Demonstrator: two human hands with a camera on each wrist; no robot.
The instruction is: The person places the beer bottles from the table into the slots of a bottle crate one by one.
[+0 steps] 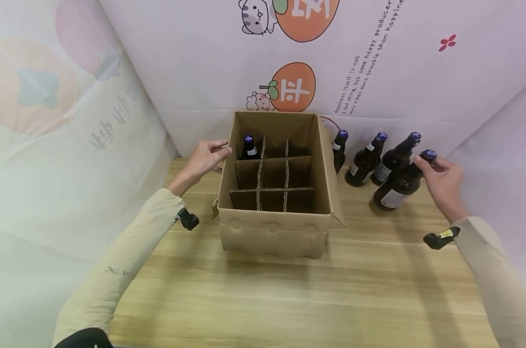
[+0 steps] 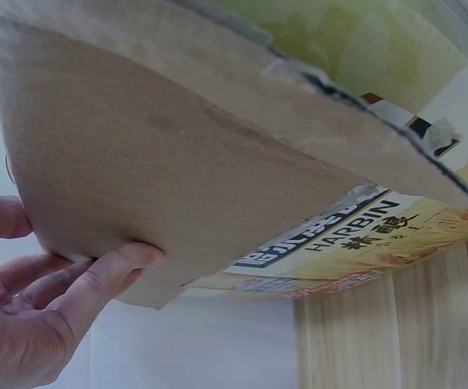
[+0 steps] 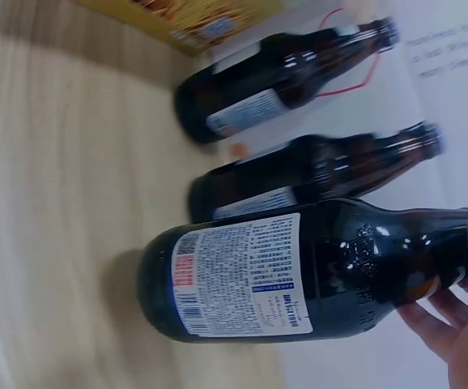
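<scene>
One brown bottle (image 1: 403, 184) slants down from the right hand (image 1: 445, 181), whose grip is clamped on its neck just below the cap; whether its base touches the counter (image 1: 267, 290) I cannot tell. Three other bottles (image 1: 363, 162) stand between it and the cardboard box (image 1: 271, 237). The left hand (image 1: 204, 157) has its grip closed on the box's left side, near the far corner. Another capped bottle (image 1: 249, 147) sits in the far left compartment.

Dark, tilted bottle (image 1: 399, 185) near carton (image 1: 272, 235)
</scene>
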